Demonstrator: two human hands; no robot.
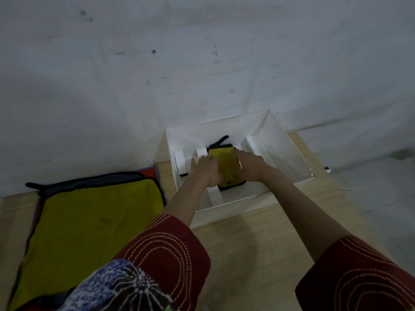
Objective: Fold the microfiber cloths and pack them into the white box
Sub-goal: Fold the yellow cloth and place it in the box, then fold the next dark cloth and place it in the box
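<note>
The surface (258, 243) is pale wood grain, pushed up against a scuffed, grey-white wall (202, 52) speckled with dark marks. The white box (285, 149) sits open on it at the wall, with white dividers inside. Both hands are down in the box: the left hand (205, 170) and right hand (251, 166) press flat on a folded yellow cloth (226, 167) with black trim, one on either side of it, fingers stretched forward and lying close together, resting on the cloth rather than pinching it. A black loop pokes up just beyond the fingertips. Well to the left of the fingers, a stack of unfolded cloths (89, 221) lies on the surface, a yellow one on top, grey and orange edges showing beneath. Dark red sleeves (166, 250) with pale stitched arcs cover the upper forearms. I can read no writing or labels anywhere.
</note>
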